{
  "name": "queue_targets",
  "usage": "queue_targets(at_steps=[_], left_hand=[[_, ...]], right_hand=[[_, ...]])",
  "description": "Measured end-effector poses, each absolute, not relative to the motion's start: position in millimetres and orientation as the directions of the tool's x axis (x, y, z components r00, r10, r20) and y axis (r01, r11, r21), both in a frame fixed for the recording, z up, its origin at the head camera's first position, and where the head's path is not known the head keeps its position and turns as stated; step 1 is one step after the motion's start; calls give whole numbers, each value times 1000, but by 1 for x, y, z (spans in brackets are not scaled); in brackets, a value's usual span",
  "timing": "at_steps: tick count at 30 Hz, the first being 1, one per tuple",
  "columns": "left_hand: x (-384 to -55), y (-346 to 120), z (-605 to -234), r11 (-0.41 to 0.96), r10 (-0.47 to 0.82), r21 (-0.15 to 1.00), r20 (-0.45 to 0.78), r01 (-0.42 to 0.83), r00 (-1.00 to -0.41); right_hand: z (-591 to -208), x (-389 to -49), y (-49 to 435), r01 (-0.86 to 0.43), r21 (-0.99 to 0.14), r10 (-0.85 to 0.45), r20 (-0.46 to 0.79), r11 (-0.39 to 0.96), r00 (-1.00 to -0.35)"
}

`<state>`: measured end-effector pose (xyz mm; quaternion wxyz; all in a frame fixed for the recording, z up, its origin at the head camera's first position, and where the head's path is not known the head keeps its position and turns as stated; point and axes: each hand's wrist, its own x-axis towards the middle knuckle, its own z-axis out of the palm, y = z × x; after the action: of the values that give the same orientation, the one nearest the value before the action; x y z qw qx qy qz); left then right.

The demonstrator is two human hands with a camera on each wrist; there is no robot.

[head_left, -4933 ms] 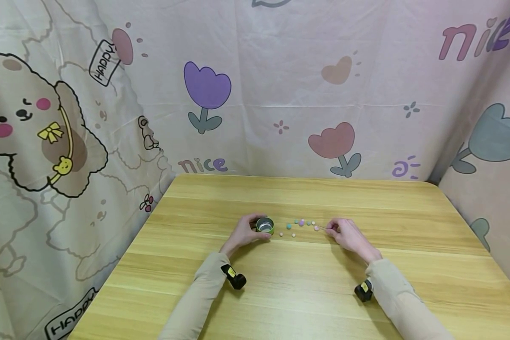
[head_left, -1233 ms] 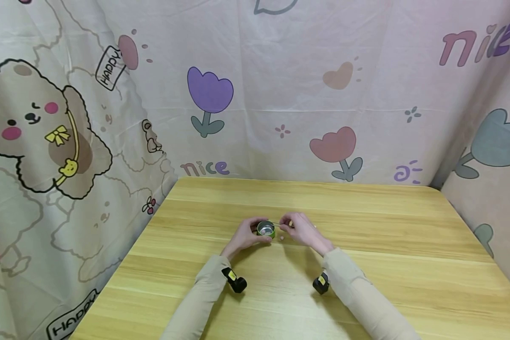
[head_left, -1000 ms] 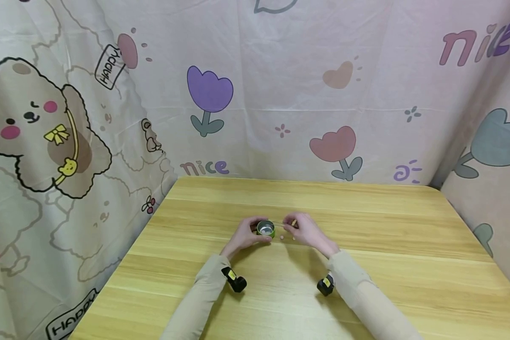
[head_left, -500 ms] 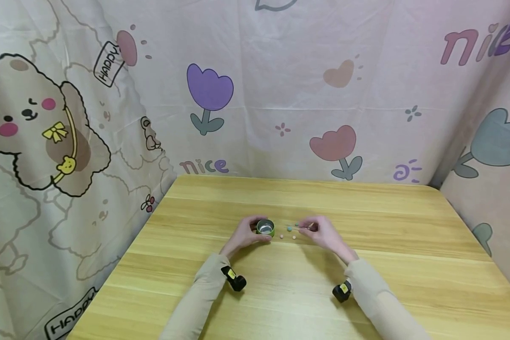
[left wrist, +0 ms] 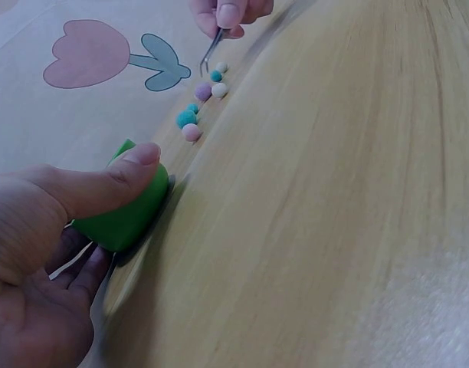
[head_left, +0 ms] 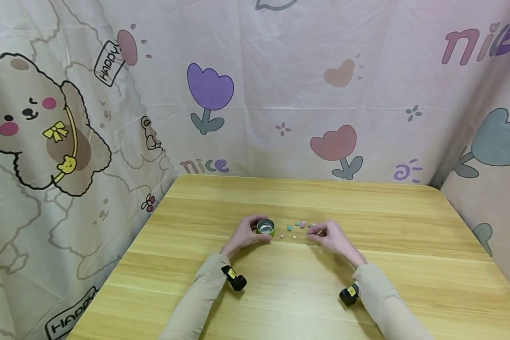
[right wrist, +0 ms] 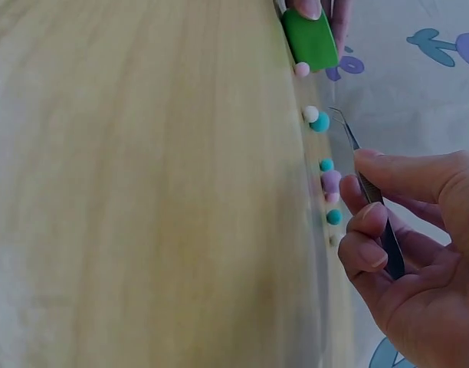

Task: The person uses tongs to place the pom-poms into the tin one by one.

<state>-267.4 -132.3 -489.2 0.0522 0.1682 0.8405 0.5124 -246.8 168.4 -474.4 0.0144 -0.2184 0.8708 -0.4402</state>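
My left hand [head_left: 243, 233] grips a small round tin [head_left: 266, 227], green outside and silvery inside, standing open-topped on the table. In the left wrist view the thumb lies across its green side [left wrist: 131, 218]. My right hand [head_left: 332, 236] pinches dark tweezers [right wrist: 365, 180] with bent tips. The tips hover above the row of balls, slightly apart with nothing between them. Several small balls lie to the right of the tin, among them a larger teal ball [right wrist: 319, 121], a purple ball [right wrist: 331, 181], a white ball [right wrist: 310, 114] and a pink ball [right wrist: 302, 69].
The wooden table [head_left: 289, 293] extends around both hands. A printed cloth [head_left: 272, 85] hangs behind the table's far edge and along both sides. Black cameras [head_left: 236, 282] are strapped at both wrists.
The tweezers were beside the pink ball at the right end of the row, then at the tin's rim. Since then my right hand has drawn back rightward. The left hand stays on the tin.
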Motion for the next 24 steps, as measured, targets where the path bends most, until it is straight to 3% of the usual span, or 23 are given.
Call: queue_targets(at_steps=[9, 17, 24], left_hand=[[-265, -130, -488, 421, 326, 877, 93, 232, -941], [-246, -128, -455, 393, 367, 890, 81, 233, -927], [-243, -127, -456, 430, 357, 852, 141, 297, -923]], right_hand=[[-476, -247, 168, -360, -771, -402, 148, 525, -904], [-477, -247, 166, -339, -770, -401, 117, 541, -908], [-477, -248, 164, -341, -760, -395, 121, 553, -911]])
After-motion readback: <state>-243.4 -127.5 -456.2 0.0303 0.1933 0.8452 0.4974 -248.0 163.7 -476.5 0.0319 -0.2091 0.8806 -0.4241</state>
